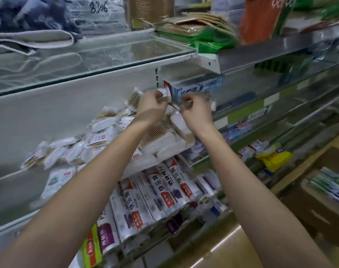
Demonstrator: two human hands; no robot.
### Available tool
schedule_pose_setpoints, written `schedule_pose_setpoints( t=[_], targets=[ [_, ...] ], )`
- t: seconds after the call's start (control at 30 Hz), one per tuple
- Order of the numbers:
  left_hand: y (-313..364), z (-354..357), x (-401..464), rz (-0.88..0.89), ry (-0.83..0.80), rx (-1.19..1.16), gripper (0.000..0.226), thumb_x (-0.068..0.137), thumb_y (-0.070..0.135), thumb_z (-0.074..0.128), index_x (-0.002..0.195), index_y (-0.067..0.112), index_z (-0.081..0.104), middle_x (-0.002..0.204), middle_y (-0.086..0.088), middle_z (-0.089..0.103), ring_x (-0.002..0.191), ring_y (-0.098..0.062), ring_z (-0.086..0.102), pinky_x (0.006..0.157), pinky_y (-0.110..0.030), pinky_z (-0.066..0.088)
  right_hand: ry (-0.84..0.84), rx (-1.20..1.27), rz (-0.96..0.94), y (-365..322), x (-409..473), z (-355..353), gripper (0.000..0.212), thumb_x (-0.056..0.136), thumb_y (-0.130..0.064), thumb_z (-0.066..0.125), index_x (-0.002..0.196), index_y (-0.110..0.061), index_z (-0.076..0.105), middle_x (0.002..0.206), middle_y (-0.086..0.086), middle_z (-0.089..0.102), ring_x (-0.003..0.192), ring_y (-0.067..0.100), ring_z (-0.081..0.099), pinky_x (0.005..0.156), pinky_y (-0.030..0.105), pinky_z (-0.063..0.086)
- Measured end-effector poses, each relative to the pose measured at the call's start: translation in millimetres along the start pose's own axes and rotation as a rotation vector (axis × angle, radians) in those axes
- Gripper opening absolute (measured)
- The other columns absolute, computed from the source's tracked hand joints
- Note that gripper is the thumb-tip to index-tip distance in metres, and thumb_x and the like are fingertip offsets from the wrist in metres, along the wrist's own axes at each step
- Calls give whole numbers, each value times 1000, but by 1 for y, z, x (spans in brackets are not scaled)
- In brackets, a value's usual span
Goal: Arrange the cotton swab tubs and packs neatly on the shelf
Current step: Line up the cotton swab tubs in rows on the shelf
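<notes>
We're facing a glass shelf point(91, 60) up top w/ folded towels point(29, 38) on it, and under that the white shelf point(8, 177) where the swab stock sits. Below it runs a row of boxed tubes point(157, 192) standing side by side, and a blue toothpaste box point(197, 87) lies at the back, just right of our hands. Flat swab packs point(99, 136) sprawl in a loose heap across the white shelf (some tilted, some overlapping), w/ bigger bundled swab packs point(164, 138) stacked right beneath our wrists. Our left hand point(150, 106) has fingers curled round a small swab tub point(164, 94), held up near the toothpaste box. Our right hand point(195, 111) is close beside it, fingertips pinched together on something small, too blurred to say what.
</notes>
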State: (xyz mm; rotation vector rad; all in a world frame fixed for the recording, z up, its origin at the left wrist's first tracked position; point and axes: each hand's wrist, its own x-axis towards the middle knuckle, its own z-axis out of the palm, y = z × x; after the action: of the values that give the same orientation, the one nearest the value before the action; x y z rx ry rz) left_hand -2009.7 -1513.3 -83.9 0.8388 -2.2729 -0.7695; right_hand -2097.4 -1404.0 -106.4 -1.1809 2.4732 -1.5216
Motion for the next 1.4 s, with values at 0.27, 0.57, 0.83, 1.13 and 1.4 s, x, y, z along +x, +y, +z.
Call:
schedule_pose_setpoints(
  t=[0.27,0.57,0.83,1.13,1.4],
  targets=[
    [-17,2,9,-142,-53,-93,22,93,7,51,107,21,58,87,1,67,72,-6,67,64,-20,55,-189,102,97,-18,27,28,43,94,-17,60,136,-23,51,118,2,61,100,16,61,84,28,48],
    [-32,10,13,-277,77,-244,37,87,4,57,123,8,62,107,-5,70,91,-17,70,81,-34,59,-112,135,161,-13,31,49,43,90,-8,58,130,-21,53,127,4,54,116,23,54,104,43,48],
    [-32,3,-1,-269,27,-180,31,86,4,56,115,15,63,109,1,69,100,-16,65,97,-40,53,-160,43,227,-16,25,52,43,93,-10,56,135,-17,52,155,12,26,141,31,33,116,42,33],
    [-21,-12,-18,-234,105,-150,31,92,0,55,117,11,41,89,4,54,76,-5,55,55,-13,43,-162,199,125,-18,6,46,36,100,-14,51,136,-17,49,124,3,48,106,18,59,85,30,52],
    [-41,-36,-53,-143,263,-121,38,88,11,72,102,26,40,108,3,60,93,-12,61,67,-23,50,-171,471,-19,-26,-18,57,24,104,-23,49,125,-11,48,104,-9,60,91,0,59,78,17,49]
  ],
)
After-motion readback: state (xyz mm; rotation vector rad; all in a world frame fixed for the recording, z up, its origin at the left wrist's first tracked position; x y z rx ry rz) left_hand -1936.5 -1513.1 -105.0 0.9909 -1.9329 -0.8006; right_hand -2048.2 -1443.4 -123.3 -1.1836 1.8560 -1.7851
